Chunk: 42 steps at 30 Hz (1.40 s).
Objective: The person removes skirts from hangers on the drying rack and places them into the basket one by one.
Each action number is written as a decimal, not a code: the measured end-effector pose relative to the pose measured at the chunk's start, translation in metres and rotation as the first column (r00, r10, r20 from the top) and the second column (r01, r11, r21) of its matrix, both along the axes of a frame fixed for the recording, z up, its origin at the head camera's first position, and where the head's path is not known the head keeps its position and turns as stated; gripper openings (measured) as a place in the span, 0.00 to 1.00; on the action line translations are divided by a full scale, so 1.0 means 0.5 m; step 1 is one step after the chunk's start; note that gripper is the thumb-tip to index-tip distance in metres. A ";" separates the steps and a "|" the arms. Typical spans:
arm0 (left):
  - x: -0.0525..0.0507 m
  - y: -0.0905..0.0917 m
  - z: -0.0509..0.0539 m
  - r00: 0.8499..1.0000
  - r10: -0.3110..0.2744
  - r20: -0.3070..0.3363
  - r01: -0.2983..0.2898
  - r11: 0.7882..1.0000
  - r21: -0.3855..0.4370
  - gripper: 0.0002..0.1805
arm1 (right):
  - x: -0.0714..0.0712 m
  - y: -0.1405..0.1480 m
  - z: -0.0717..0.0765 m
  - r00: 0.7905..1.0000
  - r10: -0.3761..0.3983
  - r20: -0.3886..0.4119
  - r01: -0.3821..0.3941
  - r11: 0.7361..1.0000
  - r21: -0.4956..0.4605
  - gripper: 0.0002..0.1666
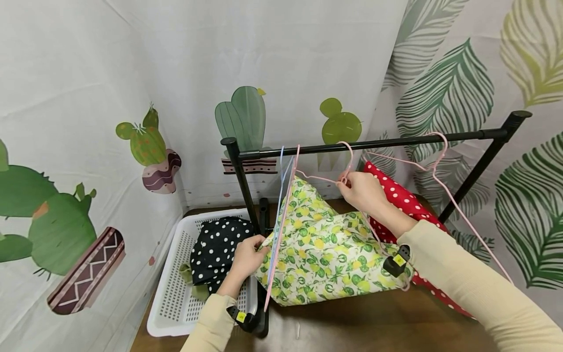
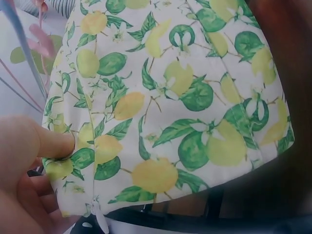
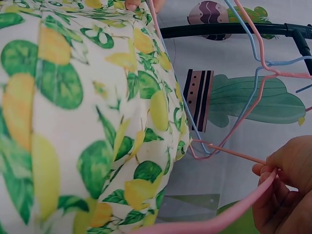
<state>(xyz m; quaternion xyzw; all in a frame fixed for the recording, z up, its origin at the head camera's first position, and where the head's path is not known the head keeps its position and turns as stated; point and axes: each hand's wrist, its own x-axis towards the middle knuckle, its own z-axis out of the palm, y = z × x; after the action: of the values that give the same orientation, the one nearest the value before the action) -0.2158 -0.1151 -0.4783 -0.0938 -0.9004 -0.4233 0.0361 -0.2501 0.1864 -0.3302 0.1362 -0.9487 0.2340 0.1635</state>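
Note:
Lemon-print fabric [image 1: 325, 244] hangs from a pink hanger [image 1: 350, 159] whose hook is over the black rail. My right hand [image 1: 362, 193] pinches that hanger at the base of its hook; the right wrist view shows thumb and fingers [image 3: 285, 187] closed on the pink wire. My left hand [image 1: 248, 255] pinches the left edge of the fabric, thumb on top in the left wrist view [image 2: 29, 165], near a small white zipper pull [image 2: 100, 217]. Blue and pink empty hangers [image 1: 281, 215] hang just beside the left hand.
A white basket [image 1: 164, 293] at the left holds black polka-dot cloth [image 1: 222, 244] and some green cloth. The black rack's rail [image 1: 396, 142] spans the middle. Red dotted fabric [image 1: 396, 195] and another pink hanger [image 1: 457, 203] hang at the right. Below lies a brown table [image 1: 374, 322].

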 end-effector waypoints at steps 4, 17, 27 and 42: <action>0.001 -0.008 0.000 0.999 0.033 -0.004 -0.033 0.999 0.017 0.02 | 0.000 0.000 -0.001 1.000 -0.002 0.011 0.002 1.000 -0.011 0.10; 0.010 -0.031 0.015 0.989 0.149 -0.015 -0.148 0.988 0.053 0.02 | 0.002 -0.005 0.000 1.000 -0.015 0.015 0.016 1.000 -0.019 0.12; 0.014 -0.055 0.028 0.978 0.202 0.056 -0.207 0.972 0.106 0.03 | -0.002 -0.006 -0.002 0.999 -0.032 0.036 0.033 0.999 -0.013 0.14; 0.022 -0.076 0.076 0.951 0.238 0.198 -0.292 0.901 0.320 0.05 | -0.005 0.001 -0.005 0.999 -0.040 0.005 0.040 0.999 0.001 0.16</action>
<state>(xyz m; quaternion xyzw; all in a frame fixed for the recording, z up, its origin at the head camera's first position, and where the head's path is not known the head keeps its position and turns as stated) -0.2049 -0.1531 -0.4405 0.0705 -0.8163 -0.5719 0.0396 -0.2525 0.1870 -0.3327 0.1168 -0.9517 0.2306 0.1656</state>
